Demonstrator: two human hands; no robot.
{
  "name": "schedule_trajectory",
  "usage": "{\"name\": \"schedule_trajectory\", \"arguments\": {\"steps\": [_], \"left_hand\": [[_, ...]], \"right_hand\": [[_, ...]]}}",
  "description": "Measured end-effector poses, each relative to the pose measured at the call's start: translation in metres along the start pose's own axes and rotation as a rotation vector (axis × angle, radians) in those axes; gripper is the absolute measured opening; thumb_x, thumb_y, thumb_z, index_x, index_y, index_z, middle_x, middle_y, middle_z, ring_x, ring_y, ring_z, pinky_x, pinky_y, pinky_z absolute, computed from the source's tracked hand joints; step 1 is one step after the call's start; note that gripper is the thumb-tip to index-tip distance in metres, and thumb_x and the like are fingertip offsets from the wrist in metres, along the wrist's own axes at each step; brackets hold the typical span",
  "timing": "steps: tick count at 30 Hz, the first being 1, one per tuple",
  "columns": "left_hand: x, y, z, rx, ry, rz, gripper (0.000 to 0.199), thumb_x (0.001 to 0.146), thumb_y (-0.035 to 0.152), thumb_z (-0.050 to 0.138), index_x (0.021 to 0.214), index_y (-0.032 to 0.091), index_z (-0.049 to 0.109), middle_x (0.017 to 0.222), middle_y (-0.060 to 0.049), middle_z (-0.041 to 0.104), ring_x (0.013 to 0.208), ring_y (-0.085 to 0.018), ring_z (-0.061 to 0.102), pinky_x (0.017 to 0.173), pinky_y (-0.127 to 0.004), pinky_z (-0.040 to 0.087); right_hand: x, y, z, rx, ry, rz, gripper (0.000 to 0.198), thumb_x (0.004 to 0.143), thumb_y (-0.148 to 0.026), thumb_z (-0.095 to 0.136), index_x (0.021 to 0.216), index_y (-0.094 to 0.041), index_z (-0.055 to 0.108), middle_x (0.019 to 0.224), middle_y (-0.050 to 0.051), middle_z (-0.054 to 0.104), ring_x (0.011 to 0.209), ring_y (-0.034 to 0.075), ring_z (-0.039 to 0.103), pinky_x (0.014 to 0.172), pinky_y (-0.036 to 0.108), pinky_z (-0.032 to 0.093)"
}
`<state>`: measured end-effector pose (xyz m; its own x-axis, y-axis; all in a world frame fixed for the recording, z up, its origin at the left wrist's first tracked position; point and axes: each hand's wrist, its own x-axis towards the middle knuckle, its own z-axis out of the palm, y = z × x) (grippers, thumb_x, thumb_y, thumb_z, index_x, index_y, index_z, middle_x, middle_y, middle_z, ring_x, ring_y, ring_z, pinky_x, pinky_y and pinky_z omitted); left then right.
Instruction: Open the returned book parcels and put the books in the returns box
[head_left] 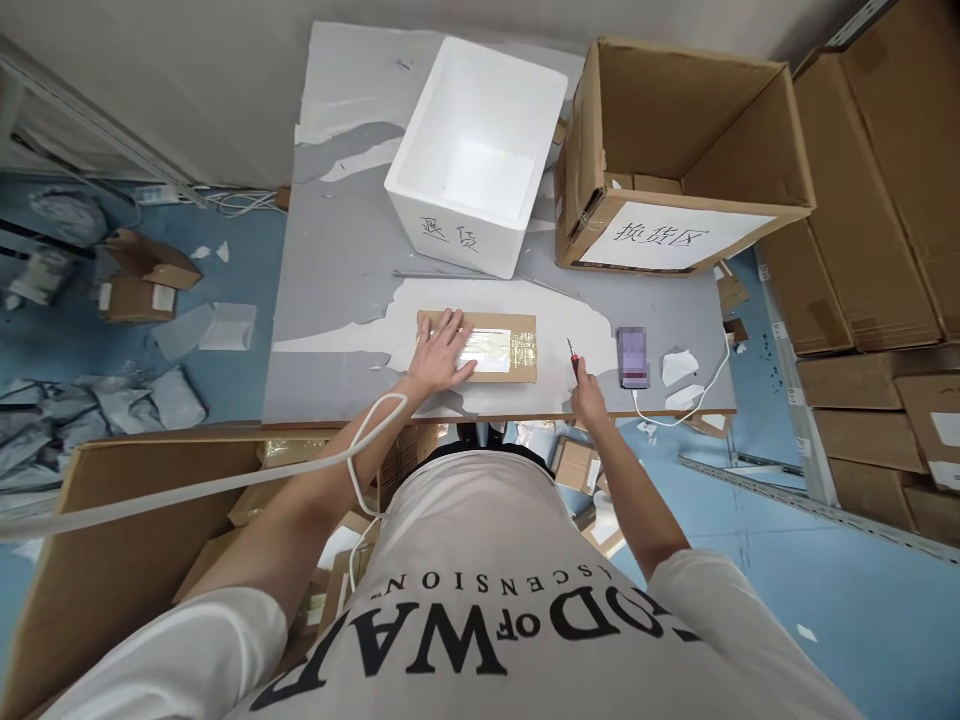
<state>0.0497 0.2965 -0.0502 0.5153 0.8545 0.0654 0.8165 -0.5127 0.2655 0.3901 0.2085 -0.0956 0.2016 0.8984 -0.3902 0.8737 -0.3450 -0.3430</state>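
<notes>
A flat brown cardboard parcel (517,347) with a white label and clear tape lies near the front edge of the grey table (337,290). My left hand (441,350) rests flat on the parcel's left half, fingers spread. My right hand (589,393) is at the table's front edge, right of the parcel, gripping a small red-handled cutter (574,358) whose tip points away from me. A phone (634,356) lies just right of that hand with a white cable (697,395) plugged in.
A white foam box (480,150) and an open cardboard carton (675,140) with a handwritten label stand at the table's back. Stacked cartons (877,250) fill shelves on the right. A large carton of parcels (112,540) sits at lower left; packaging scraps litter the blue floor.
</notes>
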Motion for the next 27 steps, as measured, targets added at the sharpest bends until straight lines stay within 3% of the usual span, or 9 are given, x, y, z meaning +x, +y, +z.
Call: {"name": "schedule_trajectory", "arguments": {"steps": [5, 8, 12, 15, 18, 20, 22, 27], "left_hand": [[-0.02, 0.012, 0.001, -0.026, 0.073, 0.051, 0.042, 0.093, 0.038, 0.042, 0.126, 0.019, 0.058, 0.139, -0.014, 0.054, 0.136, -0.028, 0.041, 0.115, -0.052, 0.019], [-0.042, 0.023, 0.002, -0.018, 0.048, 0.04, 0.043, 0.093, 0.038, 0.042, 0.128, 0.017, 0.056, 0.139, -0.015, 0.054, 0.136, -0.029, 0.041, 0.114, -0.051, 0.023], [-0.063, 0.03, 0.006, -0.015, -0.018, 0.01, 0.056, 0.092, 0.043, 0.041, 0.139, 0.013, 0.046, 0.146, -0.018, 0.044, 0.141, -0.031, 0.033, 0.114, -0.051, 0.022], [-0.066, 0.029, 0.009, -0.043, -0.042, -0.005, 0.063, 0.091, 0.047, 0.042, 0.143, 0.013, 0.041, 0.149, -0.017, 0.04, 0.143, -0.03, 0.029, 0.116, -0.05, 0.019], [-0.064, 0.026, 0.012, -0.073, -0.058, -0.012, 0.069, 0.088, 0.052, 0.044, 0.144, 0.012, 0.04, 0.15, -0.017, 0.038, 0.144, -0.031, 0.027, 0.116, -0.049, 0.018], [-0.063, 0.025, 0.013, -0.085, -0.07, -0.014, 0.072, 0.085, 0.053, 0.047, 0.144, 0.013, 0.039, 0.151, -0.017, 0.038, 0.144, -0.031, 0.027, 0.116, -0.049, 0.018], [-0.062, 0.024, 0.015, -0.089, -0.083, -0.014, 0.074, 0.084, 0.054, 0.049, 0.144, 0.012, 0.04, 0.15, -0.017, 0.039, 0.143, -0.031, 0.028, 0.116, -0.049, 0.019], [-0.062, 0.024, 0.016, -0.088, -0.106, 0.007, 0.075, 0.083, 0.055, 0.049, 0.141, 0.008, 0.043, 0.148, -0.019, 0.041, 0.141, -0.031, 0.031, 0.117, -0.046, 0.019]], "right_hand": [[0.018, -0.021, 0.044, -0.176, 0.035, 0.143, 0.067, 0.089, -0.012, 0.028, 0.153, -0.023, 0.015, 0.133, 0.017, 0.042, 0.119, 0.03, 0.045, 0.094, 0.041, 0.04], [0.025, -0.025, 0.057, -0.197, 0.024, 0.184, 0.063, 0.091, -0.016, 0.029, 0.152, -0.025, 0.017, 0.136, 0.016, 0.039, 0.12, 0.031, 0.043, 0.095, 0.043, 0.04], [0.029, -0.028, 0.056, -0.178, 0.022, 0.126, 0.063, 0.091, -0.021, 0.037, 0.152, -0.02, 0.019, 0.138, 0.02, 0.037, 0.12, 0.033, 0.041, 0.095, 0.048, 0.04], [0.033, -0.04, 0.029, -0.113, 0.166, -0.028, 0.062, 0.092, -0.029, 0.037, 0.151, -0.017, 0.021, 0.141, 0.022, 0.034, 0.124, 0.035, 0.038, 0.098, 0.055, 0.037], [0.041, -0.076, -0.013, -0.084, 0.28, -0.348, 0.065, 0.095, -0.041, 0.032, 0.152, -0.014, 0.016, 0.145, 0.022, 0.03, 0.132, 0.034, 0.032, 0.105, 0.052, 0.032], [0.047, -0.108, -0.034, -0.174, 0.172, -0.642, 0.069, 0.093, -0.048, 0.038, 0.152, -0.016, 0.02, 0.152, 0.019, 0.026, 0.137, 0.035, 0.025, 0.109, 0.051, 0.027], [0.052, -0.14, -0.042, -0.275, 0.06, -0.817, 0.072, 0.09, -0.052, 0.044, 0.15, -0.017, 0.025, 0.155, 0.018, 0.022, 0.14, 0.037, 0.021, 0.11, 0.052, 0.023], [0.052, -0.182, -0.028, -0.504, -0.027, -0.885, 0.064, 0.093, -0.04, 0.045, 0.149, -0.013, 0.027, 0.154, 0.023, 0.028, 0.137, 0.04, 0.029, 0.107, 0.056, 0.023]]}}
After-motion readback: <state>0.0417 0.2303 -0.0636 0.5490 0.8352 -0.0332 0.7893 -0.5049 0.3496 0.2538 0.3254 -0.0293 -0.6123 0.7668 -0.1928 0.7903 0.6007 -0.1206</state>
